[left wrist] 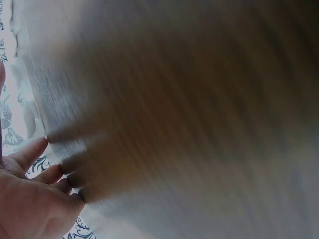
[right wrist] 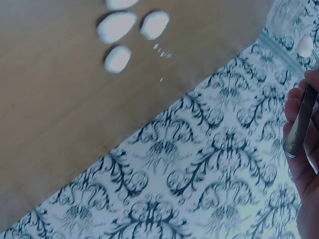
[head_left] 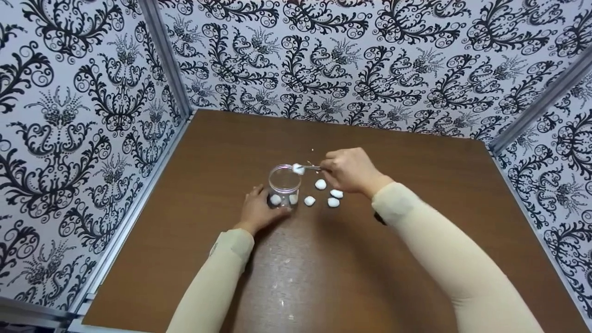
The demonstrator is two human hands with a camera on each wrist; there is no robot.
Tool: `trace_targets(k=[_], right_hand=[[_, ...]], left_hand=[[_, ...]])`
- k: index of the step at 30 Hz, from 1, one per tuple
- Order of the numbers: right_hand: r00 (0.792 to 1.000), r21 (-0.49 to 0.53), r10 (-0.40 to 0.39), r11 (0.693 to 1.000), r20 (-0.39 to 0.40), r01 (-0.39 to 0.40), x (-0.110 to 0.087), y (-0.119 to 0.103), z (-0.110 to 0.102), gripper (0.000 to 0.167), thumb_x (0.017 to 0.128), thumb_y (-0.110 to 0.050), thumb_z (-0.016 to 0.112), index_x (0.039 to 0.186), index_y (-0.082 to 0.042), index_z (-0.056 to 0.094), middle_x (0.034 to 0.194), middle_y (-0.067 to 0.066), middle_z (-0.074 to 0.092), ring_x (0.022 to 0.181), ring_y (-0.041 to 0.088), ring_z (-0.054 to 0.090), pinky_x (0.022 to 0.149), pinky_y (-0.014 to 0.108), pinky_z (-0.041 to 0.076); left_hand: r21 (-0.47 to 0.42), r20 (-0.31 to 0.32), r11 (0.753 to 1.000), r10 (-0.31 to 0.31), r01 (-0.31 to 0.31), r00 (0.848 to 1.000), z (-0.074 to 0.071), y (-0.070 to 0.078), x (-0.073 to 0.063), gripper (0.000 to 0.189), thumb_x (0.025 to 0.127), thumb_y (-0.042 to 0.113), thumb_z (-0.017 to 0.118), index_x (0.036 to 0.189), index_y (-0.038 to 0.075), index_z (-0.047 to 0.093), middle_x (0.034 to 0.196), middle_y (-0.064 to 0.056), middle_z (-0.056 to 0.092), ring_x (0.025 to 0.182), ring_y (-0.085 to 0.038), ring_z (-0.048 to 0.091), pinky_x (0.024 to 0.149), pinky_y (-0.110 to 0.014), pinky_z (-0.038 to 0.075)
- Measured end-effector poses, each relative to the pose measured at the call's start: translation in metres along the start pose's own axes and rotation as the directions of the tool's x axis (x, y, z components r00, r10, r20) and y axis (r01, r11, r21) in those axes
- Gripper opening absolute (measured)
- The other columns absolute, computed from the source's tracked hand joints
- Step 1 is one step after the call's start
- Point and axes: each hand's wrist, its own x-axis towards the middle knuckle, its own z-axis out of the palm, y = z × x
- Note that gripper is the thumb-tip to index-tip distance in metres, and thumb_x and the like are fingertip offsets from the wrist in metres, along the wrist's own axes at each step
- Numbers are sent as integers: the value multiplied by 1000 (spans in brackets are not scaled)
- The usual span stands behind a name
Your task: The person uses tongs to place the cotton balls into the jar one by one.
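Observation:
A clear jar [head_left: 285, 189] with an open top stands on the brown table, with two white balls [head_left: 275, 200] visible low inside. My left hand [head_left: 261, 208] holds it from the left and front, its thumb across the near side. Above the jar's right rim, a white ball [head_left: 298, 169] is at the tip of a slim metal utensil [head_left: 311, 167]. My right hand [head_left: 349, 169] grips the utensil's flat handle [right wrist: 302, 122]; the kind of utensil is unclear. In the left wrist view my left hand [left wrist: 37, 199] shows beside part of the jar [left wrist: 25, 94].
Several loose white balls [head_left: 320, 184] lie on the table [head_left: 222, 148] right of the jar. Small white crumbs [right wrist: 162, 52] are scattered near them. Patterned black-and-white walls [head_left: 323, 69] with metal corner posts [head_left: 166, 55] enclose the table's back and sides.

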Motion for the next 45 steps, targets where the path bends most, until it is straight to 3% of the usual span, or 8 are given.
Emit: trace_targets(k=[11, 29, 45], right_hand=[[997, 1, 0, 1000, 75, 0, 5, -7, 23, 6, 80, -16, 71, 74, -14, 70, 68, -3, 56, 53, 19, 55, 44, 40, 46], [997, 36, -1, 999, 76, -1, 6, -6, 23, 6, 82, -17, 68, 81, -14, 73, 71, -3, 59, 54, 19, 55, 45, 40, 46], [996, 16, -17, 1000, 84, 16, -6, -4, 19, 9, 84, -19, 70, 76, -15, 70, 67, -3, 52, 49, 18, 50, 42, 39, 44]], left_hand=[[22, 0, 1000, 9, -9, 1000, 3, 3, 1, 86, 73, 57, 82, 135, 2, 59, 148, -25, 42, 142, -43, 30, 119, -51, 17], [22, -29, 1000, -1, 1, 1000, 1, -3, -1, 86, 73, 54, 84, 134, -1, 59, 148, -26, 43, 141, -44, 32, 117, -54, 21], [5, -31, 1000, 27, -27, 999, 3, -4, -2, 89, 72, 53, 84, 135, -5, 57, 147, -28, 43, 141, -45, 31, 117, -55, 19]])
